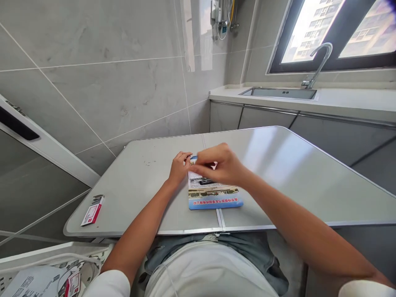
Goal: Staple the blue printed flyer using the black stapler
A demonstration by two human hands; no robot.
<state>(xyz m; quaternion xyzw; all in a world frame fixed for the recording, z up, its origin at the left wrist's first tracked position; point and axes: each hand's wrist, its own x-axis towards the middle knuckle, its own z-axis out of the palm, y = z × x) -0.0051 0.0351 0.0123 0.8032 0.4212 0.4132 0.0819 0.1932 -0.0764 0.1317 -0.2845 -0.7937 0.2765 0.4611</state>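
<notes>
A printed card (215, 202) with a blue border, pictures and upside-down lettering lies on the pale folding table (266, 177), across its seam. My left hand (179, 168) rests at the card's upper left edge, with its fingers curled and the thumb close to them at the corner. Above the card is my right hand (221, 164), thumb and index finger brought together in a pinch near the left fingertips. Whatever lies between those fingertips is too small or hidden to make out. The right hand covers much of the card's upper part.
A small red and white packet (93, 211) lies at the table's left end. Several tiny dark bits (149, 161) are scattered beyond my left hand. A white basket (52, 249) with packets stands below left. Behind are a counter, a sink (280, 93) and a faucet (321, 62).
</notes>
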